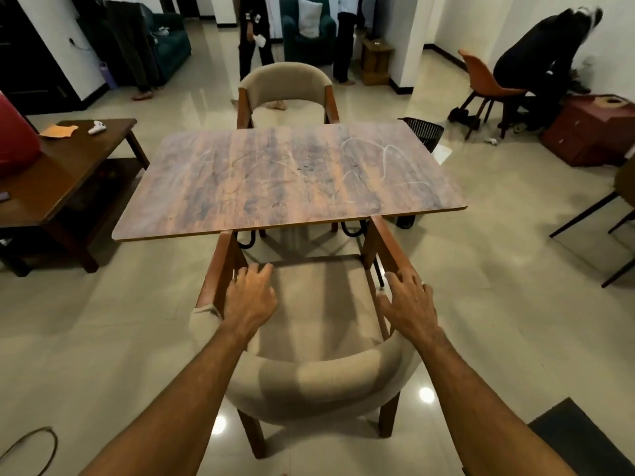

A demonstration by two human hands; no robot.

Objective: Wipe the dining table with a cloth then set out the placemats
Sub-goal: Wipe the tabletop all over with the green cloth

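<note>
Head view: reaching left hand (249,298) and right hand (407,304), loosely spread, gripping nothing, over chair (319,383) beside dining table (275,180).

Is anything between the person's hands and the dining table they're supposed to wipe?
Yes. The beige chair stands at the near edge of the dining table, directly between it and the person. The left hand and right hand are over the chair's wooden arms, both empty.

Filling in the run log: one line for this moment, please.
left hand: open, at chair | right hand: open, at chair | table: streaked, no cloth seen
</note>
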